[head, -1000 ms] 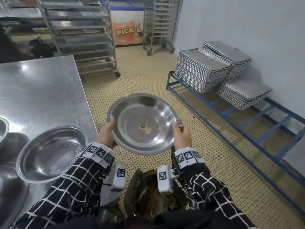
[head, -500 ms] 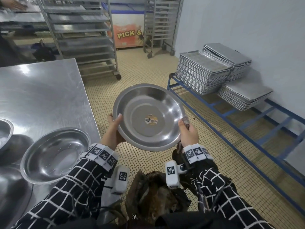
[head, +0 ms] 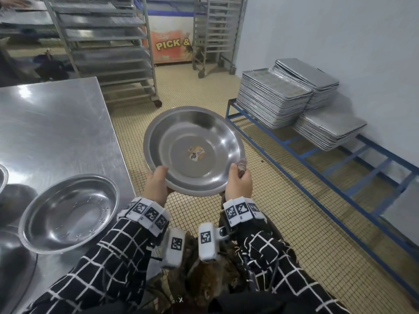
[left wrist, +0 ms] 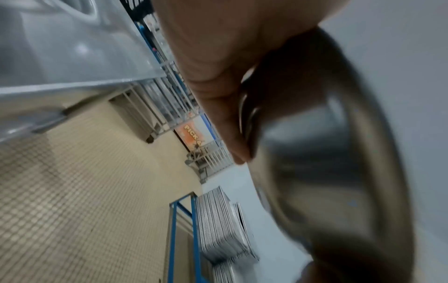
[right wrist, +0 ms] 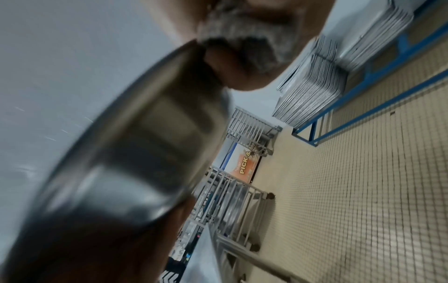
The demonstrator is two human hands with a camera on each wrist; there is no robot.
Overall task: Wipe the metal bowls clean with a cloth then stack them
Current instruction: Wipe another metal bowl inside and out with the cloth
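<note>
1. Metal bowl (head: pixel 193 150): held in the air over the floor, just right of the tabletop (head: pixel 56 123); vs 1 s ago it's raised and tipped, inside toward the viewer, sticker visible at centre.
2. Left hand (head: pixel 156 185): grip closed on near-left rim, thumb inside.
3. Right hand (head: pixel 240 183): grip closed on near-right rim with the cloth (head: pixel 241 165) bunched in same hand.
4. Second bowl (head: pixel 69 214): sits on tabletop, near edge, apart from the held one.
5. Assessment: tilt looks like an inspection step; prob. wiping done or nearly so, stacking still pending.
</note>
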